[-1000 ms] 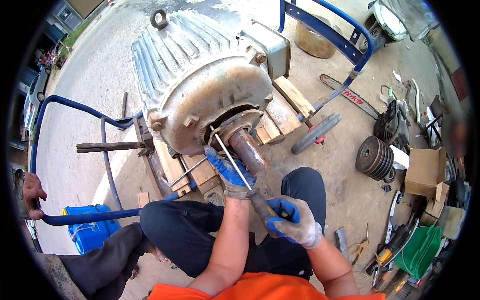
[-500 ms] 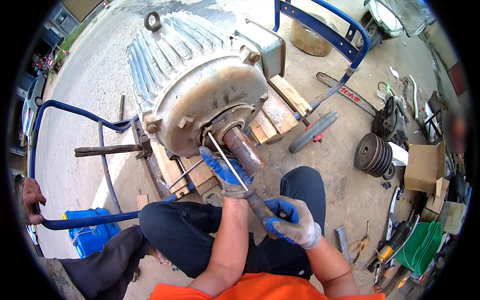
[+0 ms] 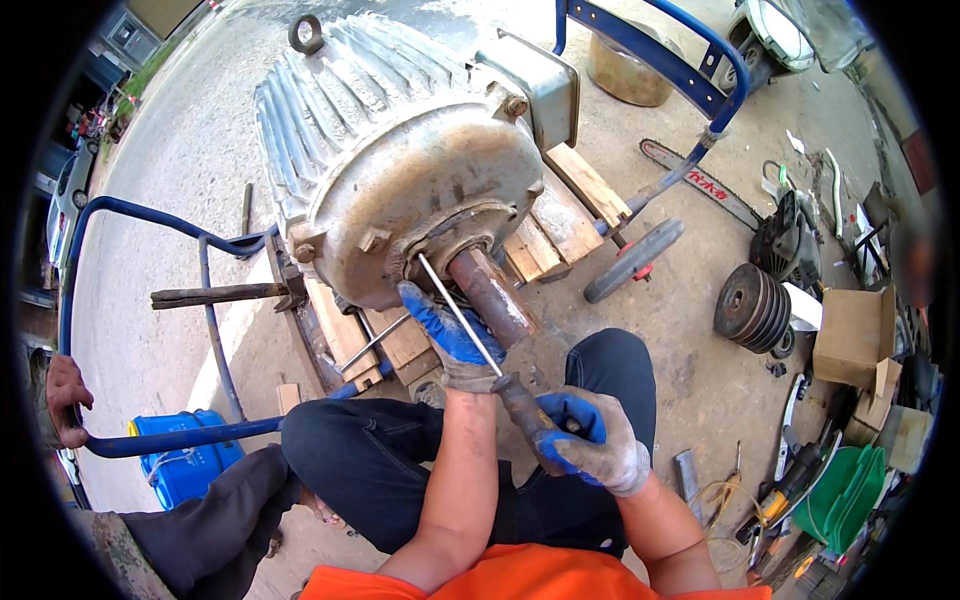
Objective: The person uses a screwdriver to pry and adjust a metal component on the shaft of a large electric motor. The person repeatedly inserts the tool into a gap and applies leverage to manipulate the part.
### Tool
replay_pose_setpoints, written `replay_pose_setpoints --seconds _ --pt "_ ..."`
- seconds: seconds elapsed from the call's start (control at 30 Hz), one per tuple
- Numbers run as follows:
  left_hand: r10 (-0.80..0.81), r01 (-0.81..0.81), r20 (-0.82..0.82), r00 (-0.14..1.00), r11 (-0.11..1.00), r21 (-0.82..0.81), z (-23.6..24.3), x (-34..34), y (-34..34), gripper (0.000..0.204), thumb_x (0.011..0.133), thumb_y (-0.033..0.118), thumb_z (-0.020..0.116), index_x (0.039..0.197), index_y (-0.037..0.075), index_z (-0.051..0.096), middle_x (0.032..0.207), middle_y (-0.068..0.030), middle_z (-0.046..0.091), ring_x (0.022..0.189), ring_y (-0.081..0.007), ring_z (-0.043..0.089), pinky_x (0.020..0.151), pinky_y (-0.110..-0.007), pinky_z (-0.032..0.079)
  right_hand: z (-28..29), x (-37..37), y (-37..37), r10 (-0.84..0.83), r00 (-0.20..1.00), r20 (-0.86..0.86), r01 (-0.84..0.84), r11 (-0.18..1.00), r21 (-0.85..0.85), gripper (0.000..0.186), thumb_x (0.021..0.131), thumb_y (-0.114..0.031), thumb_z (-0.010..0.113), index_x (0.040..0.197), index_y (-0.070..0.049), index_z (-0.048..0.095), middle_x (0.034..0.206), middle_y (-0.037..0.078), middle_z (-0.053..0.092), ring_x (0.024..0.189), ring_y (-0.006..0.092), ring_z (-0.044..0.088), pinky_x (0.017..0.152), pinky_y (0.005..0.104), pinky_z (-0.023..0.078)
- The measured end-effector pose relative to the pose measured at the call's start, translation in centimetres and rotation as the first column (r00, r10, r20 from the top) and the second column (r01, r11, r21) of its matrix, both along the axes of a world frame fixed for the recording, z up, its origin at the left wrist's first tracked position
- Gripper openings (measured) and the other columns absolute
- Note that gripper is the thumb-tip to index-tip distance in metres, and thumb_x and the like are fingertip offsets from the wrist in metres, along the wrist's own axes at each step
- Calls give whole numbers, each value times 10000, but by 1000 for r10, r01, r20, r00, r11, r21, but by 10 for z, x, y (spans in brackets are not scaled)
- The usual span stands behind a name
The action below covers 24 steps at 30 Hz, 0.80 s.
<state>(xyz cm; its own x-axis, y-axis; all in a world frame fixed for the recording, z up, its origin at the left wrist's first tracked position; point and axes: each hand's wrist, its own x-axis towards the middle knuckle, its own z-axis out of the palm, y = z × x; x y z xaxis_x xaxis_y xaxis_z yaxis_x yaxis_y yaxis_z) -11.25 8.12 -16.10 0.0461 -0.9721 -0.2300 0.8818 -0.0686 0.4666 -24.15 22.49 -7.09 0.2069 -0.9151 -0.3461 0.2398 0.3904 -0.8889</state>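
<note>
Before me stands a large, grimy electric motor [image 3: 400, 215] with cooling fins and a rusty shaft [image 3: 497, 300] poking toward me. A long screwdriver [image 3: 458, 315] slants up to the shaft opening, its tip touching the edge of the round bearing cover [image 3: 470, 230]. My right hand [image 3: 598, 440], in a grey and blue glove, is closed round the dark handle. Farther up, my left hand [image 3: 462, 345], gloved alike, is closed about the metal blade just beneath the shaft; some of its fingers are hidden. Behind the left hand, another thin metal rod [image 3: 375, 345] shows.
Wooden planks [image 3: 540, 235] on a blue-framed cart [image 3: 180, 440] carry the motor. A hammer [image 3: 225, 295] rests at left near a blue bucket [image 3: 185, 455]. On the right lie a chainsaw [image 3: 720, 190], a grooved pulley [image 3: 752, 308], a cardboard box [image 3: 853, 335] and a green container [image 3: 840, 497]. Another person's hand [image 3: 68, 400] grips the frame.
The view has shifted slightly, so the motor and cart sit a little farther right. Both hands keep their hold on the screwdriver, whose tip stays at the bearing cover.
</note>
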Motion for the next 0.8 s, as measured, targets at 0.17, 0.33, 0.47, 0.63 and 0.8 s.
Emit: replay_pose_setpoints --seconds 0.17,0.33,0.47,0.63,0.8 --pt "-12 12 26 1000 1000 15 -5 1 -1 747 886 675 434 1424 160 384 1391 -85 457 1242 -261 476 1057 -380 411 10 0 -8 -4 1000 -10 3 999 -54 376 774 -117 707 1089 63 607 717 52 625 614 83 538 567 241 447" --pt "-21 19 51 998 999 33 -11 4 -4 812 844 723 449 1421 154 389 1384 -116 458 1223 -286 491 1048 -407 425 16 3 -19 -11 999 41 12 999 -32 332 802 -95 687 1082 65 610 679 44 614 576 70 544 508 233 437" --pt "36 -42 111 993 998 45 -20 5 -9 829 840 729 448 1424 146 377 1394 -121 445 1229 -293 482 1055 -415 417 14 3 -28 23 999 -31 -26 995 -97 322 812 -100 682 1080 65 615 668 37 615 572 66 554 500 233 440" --pt "32 -32 -5 999 999 32 -20 4 -9 720 897 662 422 1401 148 409 1366 -91 474 1226 -261 475 1064 -381 391 10 7 -39 37 995 -96 -44 996 -79 338 817 -122 690 1095 56 618 671 40 624 570 58 562 498 226 446" --pt "25 -25 -5 1000 1000 18 -14 4 -6 666 923 616 434 1381 132 437 1334 -78 507 1212 -239 487 1063 -350 384 10 10 -47 29 990 -136 -46 991 -126 352 823 -142 698 1107 50 615 677 32 626 566 53 570 490 226 453"
